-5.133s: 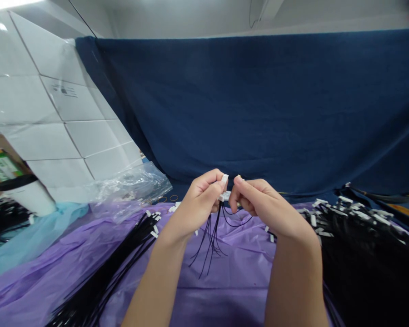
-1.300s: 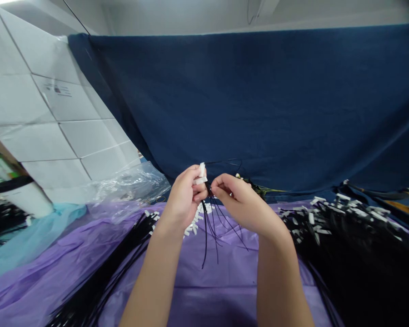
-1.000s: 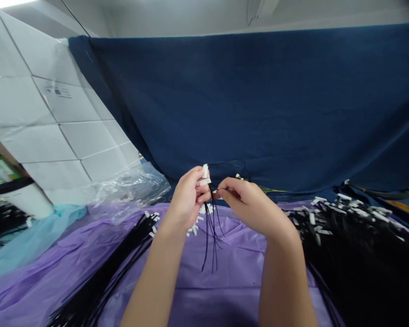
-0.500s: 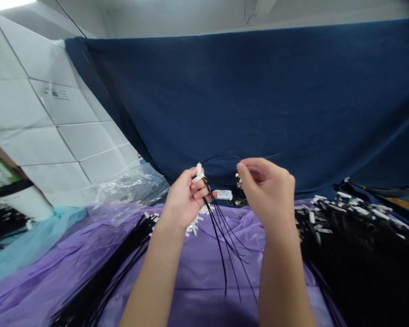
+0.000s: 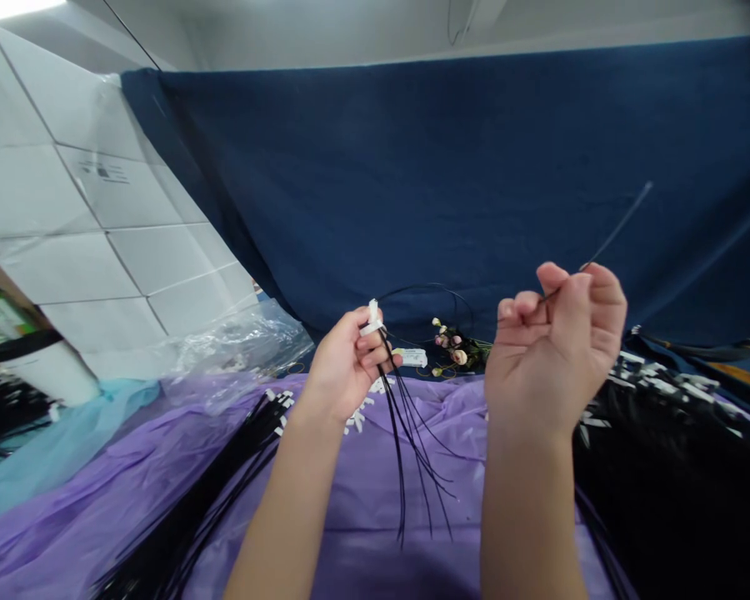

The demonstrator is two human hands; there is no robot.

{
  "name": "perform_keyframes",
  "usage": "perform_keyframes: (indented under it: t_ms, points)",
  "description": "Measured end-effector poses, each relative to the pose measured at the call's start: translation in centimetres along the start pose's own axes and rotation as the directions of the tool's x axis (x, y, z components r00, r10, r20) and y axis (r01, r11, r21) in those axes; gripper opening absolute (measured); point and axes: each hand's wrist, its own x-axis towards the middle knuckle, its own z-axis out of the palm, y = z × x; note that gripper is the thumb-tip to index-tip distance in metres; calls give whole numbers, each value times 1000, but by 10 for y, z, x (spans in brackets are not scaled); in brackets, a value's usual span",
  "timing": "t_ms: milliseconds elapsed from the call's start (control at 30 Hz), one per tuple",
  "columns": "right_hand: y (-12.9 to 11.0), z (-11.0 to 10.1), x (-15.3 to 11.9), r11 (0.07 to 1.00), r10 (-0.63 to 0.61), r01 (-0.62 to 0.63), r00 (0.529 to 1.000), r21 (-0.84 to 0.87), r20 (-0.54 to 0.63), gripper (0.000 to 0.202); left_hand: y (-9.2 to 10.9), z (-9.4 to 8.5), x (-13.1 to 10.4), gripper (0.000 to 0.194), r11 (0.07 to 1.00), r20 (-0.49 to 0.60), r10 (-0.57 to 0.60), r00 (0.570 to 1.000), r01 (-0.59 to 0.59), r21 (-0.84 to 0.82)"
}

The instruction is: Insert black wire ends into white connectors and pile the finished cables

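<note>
My left hand (image 5: 343, 362) is closed on several thin black cords (image 5: 400, 417), pinching the white tags (image 5: 373, 315) at their upper end; the loose ends hang down over the purple cloth. One cord arcs up from the tags toward the right. My right hand (image 5: 553, 350), raised with its palm side toward me, pinches a thin dark strand (image 5: 612, 233) between thumb and fingers. The strand's tip sticks out up to the right and looks pale. Whether it is the far end of the arcing cord, I cannot tell.
Purple cloth (image 5: 425, 467) covers the table. Bundles of white-tagged black cords lie left (image 5: 206, 500) and right (image 5: 668, 467). Artificial flowers (image 5: 459, 357) lie behind. At left stand a white cup (image 5: 53, 371) and plastic-wrapped boxes (image 5: 81, 192); a blue curtain (image 5: 450, 183) hangs ahead.
My right hand has moved right and turned its palm side toward me, drawing the strand along and uncovering the flowers. My left hand has shifted only slightly right, still holding the tagged cords.
</note>
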Motion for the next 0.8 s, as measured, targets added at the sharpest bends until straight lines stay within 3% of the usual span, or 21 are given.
perform_keyframes:
  t_ms: [133,233,400,500,600,800]
  points:
    - [-8,-1,3,1000,12,-12,999,17,-32,2,2,-1,-2,11,997,-13,45,999,-44,69]
    - [-13,-1,4,1000,2,-2,999,-14,-35,4,2,-3,-3,11,991,34,66,997,-70,114]
    - [-15,-3,-3,969,-45,78,989,-236,143,14,0,-7,-2,10,983,108,84,991,-100,152]
    - [-12,-5,-9,894,-70,204,943,-399,325,13,3,-9,-2,11,980,134,71,988,-94,177]
    - [-8,-6,-13,789,68,260,863,-556,500,11,6,-11,-5,11,979,159,75,984,-103,178]
    - [0,-5,-12,665,119,380,796,-642,594,12,9,-11,-12,14,979,181,70,981,-102,177]
